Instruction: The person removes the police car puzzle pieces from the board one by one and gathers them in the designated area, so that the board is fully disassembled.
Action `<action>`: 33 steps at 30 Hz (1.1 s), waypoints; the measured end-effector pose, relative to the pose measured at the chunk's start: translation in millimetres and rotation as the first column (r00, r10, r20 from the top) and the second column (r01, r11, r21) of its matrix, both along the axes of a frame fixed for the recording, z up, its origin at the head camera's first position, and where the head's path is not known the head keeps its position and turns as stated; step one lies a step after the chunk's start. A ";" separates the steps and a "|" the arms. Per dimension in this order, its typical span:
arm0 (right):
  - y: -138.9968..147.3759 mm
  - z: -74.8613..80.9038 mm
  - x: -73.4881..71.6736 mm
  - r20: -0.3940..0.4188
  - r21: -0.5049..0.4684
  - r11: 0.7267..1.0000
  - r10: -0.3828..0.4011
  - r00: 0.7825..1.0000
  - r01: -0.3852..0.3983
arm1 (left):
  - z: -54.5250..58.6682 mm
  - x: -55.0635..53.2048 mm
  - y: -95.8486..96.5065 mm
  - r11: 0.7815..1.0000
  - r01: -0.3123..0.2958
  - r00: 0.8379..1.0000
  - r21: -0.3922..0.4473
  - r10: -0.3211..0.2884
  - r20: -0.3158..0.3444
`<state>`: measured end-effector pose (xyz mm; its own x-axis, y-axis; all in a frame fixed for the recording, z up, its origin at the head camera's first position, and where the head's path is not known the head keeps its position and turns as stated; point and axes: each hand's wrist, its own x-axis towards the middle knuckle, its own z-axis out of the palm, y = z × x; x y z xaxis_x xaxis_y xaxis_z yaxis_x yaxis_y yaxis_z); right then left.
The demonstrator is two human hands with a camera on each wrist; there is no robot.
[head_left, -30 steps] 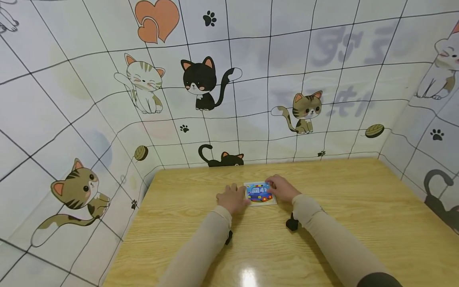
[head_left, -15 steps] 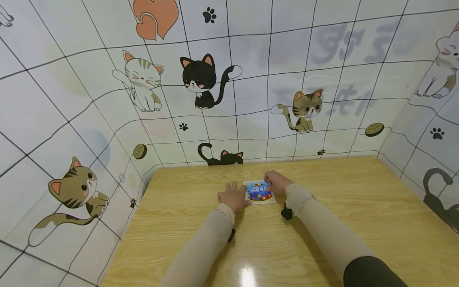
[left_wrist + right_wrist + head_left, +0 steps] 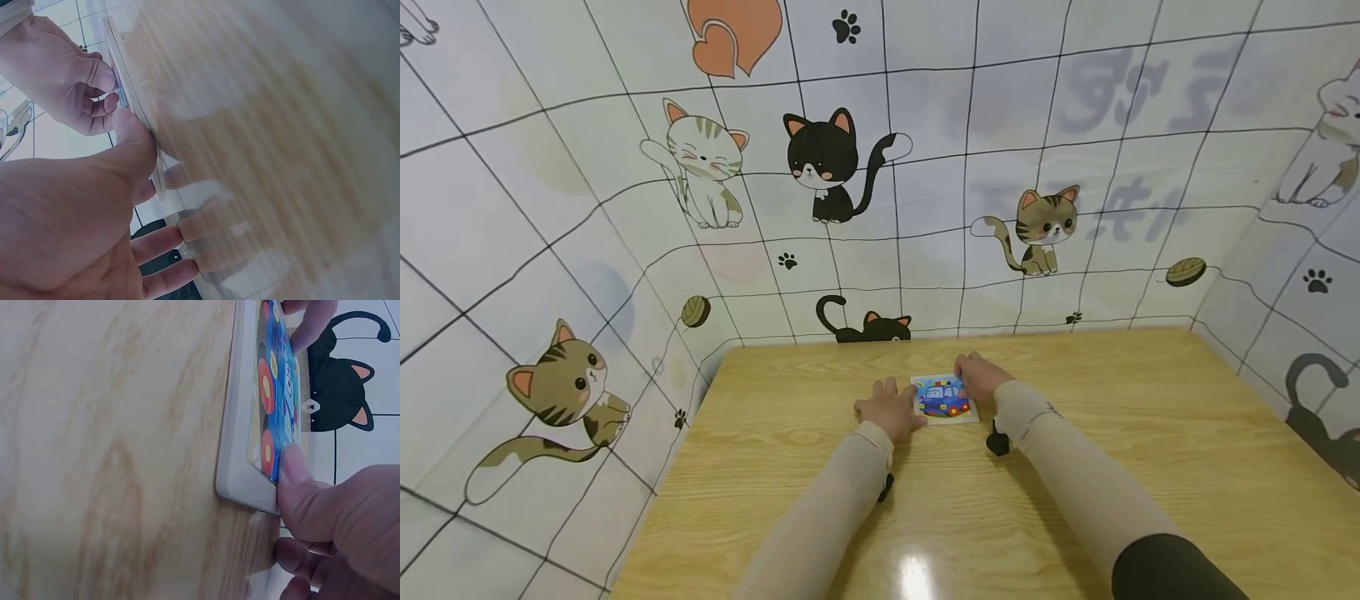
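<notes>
A small puzzle board point(image 3: 942, 402) lies on the wooden table, its blue cartoon car picture set inside a pale border. My left hand point(image 3: 886, 410) is at its left side, fingers spread over the table, and the thumb point(image 3: 132, 134) touches the board's edge in the left wrist view. At the right side my right hand point(image 3: 985, 380) holds the board with fingers curled. Its thumb point(image 3: 300, 481) presses on the corner of the picture in the right wrist view. Beyond the board there, left-hand fingers point(image 3: 315, 324) show at the far edge.
The wood-grain table point(image 3: 820, 375) runs back to a wall covering point(image 3: 925, 192) with cats and grid lines. A black device point(image 3: 997, 442) hangs under the right wrist, another point(image 3: 886, 487) under the left.
My right hand has shifted slightly left and back along the board's right side, and its fingers look more curled. The left hand and the board have barely moved.
</notes>
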<state>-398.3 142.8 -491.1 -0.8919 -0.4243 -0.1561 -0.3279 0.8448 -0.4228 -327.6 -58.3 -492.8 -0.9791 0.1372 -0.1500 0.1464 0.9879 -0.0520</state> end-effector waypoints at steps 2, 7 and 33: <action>-0.1 1.4 -0.3 0.002 0.009 1.000 0.002 1.000 -0.002 | 1.1 0.9 0.2 1.000 -0.007 1.000 -0.003 0.007 0.007; -1.0 4.3 -1.0 0.042 0.005 1.000 -0.004 0.999 0.003 | 6.9 3.9 2.5 1.000 -0.024 1.000 -0.007 0.024 0.019; 1.6 -6.3 -11.8 0.032 -0.082 0.996 0.023 0.999 -0.020 | 8.3 6.2 7.5 0.998 -0.020 1.000 -0.053 0.020 0.009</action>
